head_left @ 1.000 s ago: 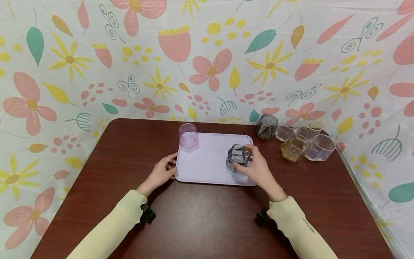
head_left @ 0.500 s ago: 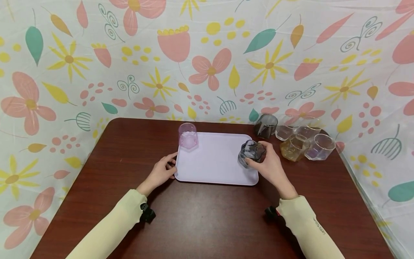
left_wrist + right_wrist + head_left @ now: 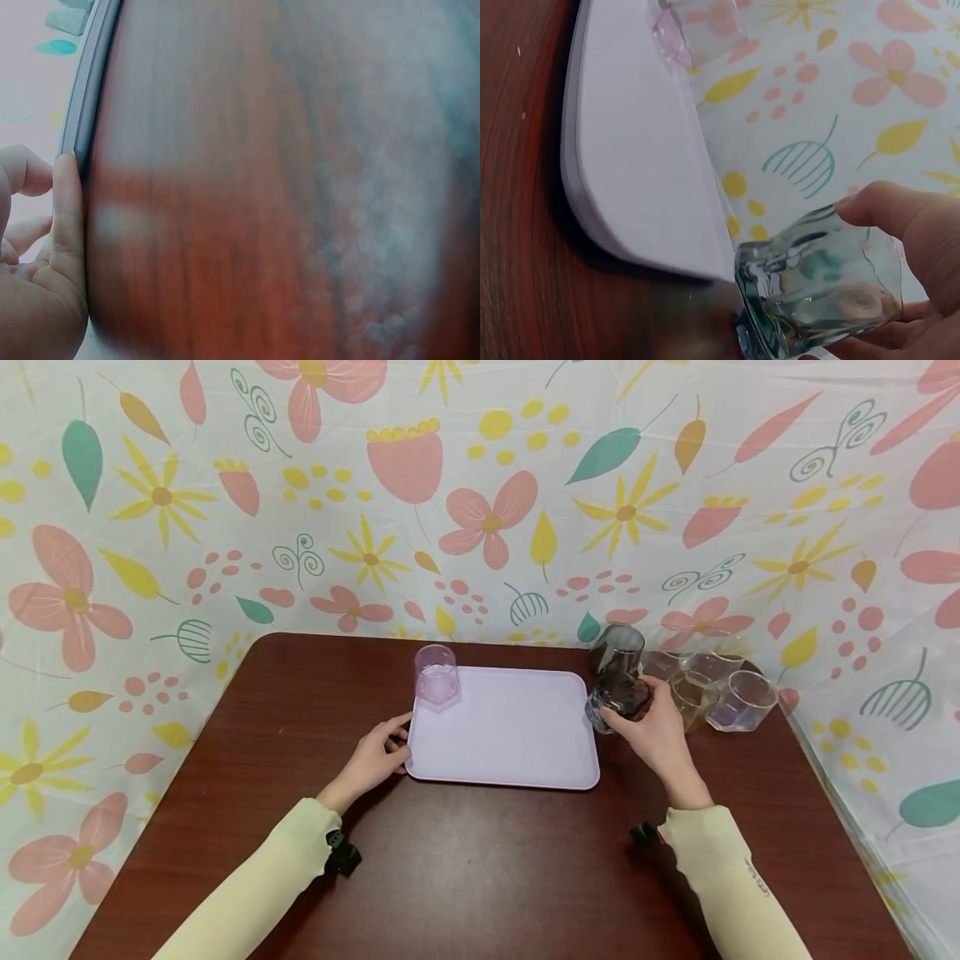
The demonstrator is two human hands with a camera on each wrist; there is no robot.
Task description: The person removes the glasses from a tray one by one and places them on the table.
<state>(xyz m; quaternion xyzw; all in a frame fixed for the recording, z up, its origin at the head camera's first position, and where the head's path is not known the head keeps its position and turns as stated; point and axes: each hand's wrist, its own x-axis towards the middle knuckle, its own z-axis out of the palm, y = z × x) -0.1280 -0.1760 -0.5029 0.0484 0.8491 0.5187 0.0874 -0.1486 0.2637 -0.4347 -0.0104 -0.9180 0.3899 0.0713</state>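
Observation:
In the head view, my right hand (image 3: 660,739) grips a smoky grey faceted glass (image 3: 619,697) by its side, just off the tray's right edge. The right wrist view shows the thumb on one side of that glass (image 3: 817,289) and fingers on the other. A pale lilac rectangular tray (image 3: 502,727) lies on the table. At its left edge, my left hand (image 3: 373,752) holds the rim, with thumb and forefinger against it. A pink clear glass (image 3: 437,678) stands at the tray's back left corner.
Behind the held glass, another dark grey glass (image 3: 611,647) stands on the brown table (image 3: 465,868). Several more glasses cluster at the back right, among them an amber one (image 3: 693,697) and a clear iridescent one (image 3: 742,702). A flower-patterned cloth (image 3: 300,485) hangs behind the table.
My right hand has carried the grey glass rightward and slightly back, from over the tray's right part to beyond its right edge. The left hand, tray and pink glass have stayed put.

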